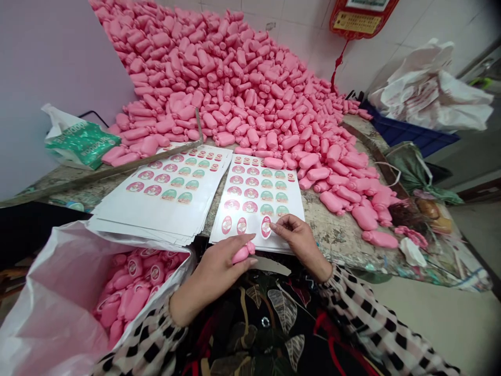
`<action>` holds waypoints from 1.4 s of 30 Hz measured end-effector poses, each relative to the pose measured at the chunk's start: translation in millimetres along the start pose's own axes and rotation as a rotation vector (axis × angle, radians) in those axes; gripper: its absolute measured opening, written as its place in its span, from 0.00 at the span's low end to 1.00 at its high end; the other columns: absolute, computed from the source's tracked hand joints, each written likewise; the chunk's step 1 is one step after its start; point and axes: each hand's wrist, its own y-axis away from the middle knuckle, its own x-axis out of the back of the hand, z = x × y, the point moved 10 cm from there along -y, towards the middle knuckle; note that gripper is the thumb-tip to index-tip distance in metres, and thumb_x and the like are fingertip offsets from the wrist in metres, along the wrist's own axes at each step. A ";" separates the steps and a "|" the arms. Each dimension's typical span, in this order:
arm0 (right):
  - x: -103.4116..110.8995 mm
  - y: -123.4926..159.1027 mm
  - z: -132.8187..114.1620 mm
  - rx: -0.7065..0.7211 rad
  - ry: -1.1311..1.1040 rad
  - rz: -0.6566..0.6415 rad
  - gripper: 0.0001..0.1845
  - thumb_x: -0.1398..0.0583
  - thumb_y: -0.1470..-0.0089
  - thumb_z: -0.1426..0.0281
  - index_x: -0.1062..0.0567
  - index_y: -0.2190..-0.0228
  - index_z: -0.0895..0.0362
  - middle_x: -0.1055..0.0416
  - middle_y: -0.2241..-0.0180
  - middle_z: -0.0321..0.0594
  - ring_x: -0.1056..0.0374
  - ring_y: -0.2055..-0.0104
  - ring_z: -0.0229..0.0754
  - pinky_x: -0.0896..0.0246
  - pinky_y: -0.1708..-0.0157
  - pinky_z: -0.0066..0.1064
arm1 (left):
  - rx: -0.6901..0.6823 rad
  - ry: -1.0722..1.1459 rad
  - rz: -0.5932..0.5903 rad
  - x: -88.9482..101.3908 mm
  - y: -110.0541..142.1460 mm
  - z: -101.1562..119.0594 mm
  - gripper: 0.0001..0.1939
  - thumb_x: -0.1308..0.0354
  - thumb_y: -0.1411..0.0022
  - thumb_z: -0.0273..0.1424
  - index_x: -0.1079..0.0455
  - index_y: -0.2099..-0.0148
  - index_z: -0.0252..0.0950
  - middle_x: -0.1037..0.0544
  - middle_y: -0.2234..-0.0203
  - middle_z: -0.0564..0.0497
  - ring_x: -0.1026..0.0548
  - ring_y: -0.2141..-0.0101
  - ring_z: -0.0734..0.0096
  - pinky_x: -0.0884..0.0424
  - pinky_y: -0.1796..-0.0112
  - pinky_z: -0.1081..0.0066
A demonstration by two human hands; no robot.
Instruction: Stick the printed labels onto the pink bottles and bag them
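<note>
My left hand [215, 269] is closed around a small pink bottle [242, 253], whose knobbly end shows between the thumb and fingers. Between the thumb and fingertip of my right hand [299, 239] is the edge of an oval sticker [266, 227], pink-red with a white rim. Beneath it lies a sticker sheet [256, 240] with rows of pink and green labels, two more ovals in its lowest row. Left of that sits a stack of similar sheets [152, 216]. A white sack [58, 292] beside my left forearm holds pink bottles bearing oval stickers.
A large heap of pink bottles [235, 78] covers the back of the worn table [324, 235] and spills down its right side. A thin bar [136, 162] runs along the heap's left front. At right stands a blue crate [410, 137] with white plastic bags [430, 94].
</note>
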 end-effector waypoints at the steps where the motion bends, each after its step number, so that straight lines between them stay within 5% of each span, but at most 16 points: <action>1: -0.6 -0.1 0.1 -0.002 0.006 -0.008 0.15 0.36 0.56 0.58 0.30 0.76 0.57 0.38 0.78 0.32 0.45 0.74 0.35 0.50 0.74 0.26 | 0.071 0.106 0.035 2.9 0.1 -4.2 0.24 0.43 0.42 0.42 0.35 0.44 0.42 0.28 0.49 0.48 0.32 0.49 0.62 0.39 0.48 0.63; 7: 0.6 -5.0 -1.7 -0.030 -0.046 -0.048 0.17 0.35 0.60 0.56 0.29 0.78 0.57 0.35 0.79 0.32 0.44 0.76 0.34 0.49 0.75 0.26 | 0.348 0.888 0.043 -13.9 -7.0 -14.1 0.24 0.46 0.40 0.44 0.35 0.47 0.35 0.24 0.63 0.45 0.31 0.74 0.75 0.35 0.72 0.74; 15: 8.3 -3.7 -24.4 -0.049 -0.201 -0.061 0.15 0.33 0.59 0.59 0.29 0.77 0.57 0.32 0.76 0.32 0.40 0.73 0.34 0.45 0.71 0.28 | 0.416 1.404 -0.072 -32.4 -23.4 6.8 0.24 0.52 0.37 0.47 0.36 0.48 0.34 0.28 0.72 0.47 0.32 0.77 0.76 0.36 0.74 0.76; 21: -6.8 18.2 -54.7 0.009 -0.230 -0.141 0.12 0.34 0.57 0.61 0.29 0.76 0.55 0.32 0.76 0.33 0.39 0.72 0.36 0.42 0.71 0.28 | 0.450 1.549 0.012 -42.5 -34.8 11.4 0.18 0.47 0.38 0.43 0.33 0.54 0.36 0.29 0.72 0.51 0.31 0.76 0.75 0.34 0.76 0.74; 28: -5.0 25.8 -44.6 0.003 -0.230 -0.095 0.12 0.35 0.55 0.61 0.29 0.75 0.56 0.32 0.76 0.33 0.38 0.72 0.36 0.40 0.70 0.29 | 0.454 1.639 0.031 -61.2 -31.6 13.5 0.18 0.46 0.39 0.43 0.33 0.54 0.36 0.29 0.72 0.52 0.30 0.75 0.75 0.32 0.74 0.73; 42: -0.8 33.8 -44.7 0.061 -0.013 -0.089 0.13 0.37 0.52 0.58 0.28 0.74 0.56 0.30 0.74 0.36 0.35 0.73 0.37 0.39 0.71 0.30 | 0.421 1.629 -0.026 -63.8 -32.9 20.6 0.23 0.49 0.38 0.46 0.32 0.49 0.35 0.29 0.70 0.49 0.30 0.73 0.74 0.32 0.72 0.73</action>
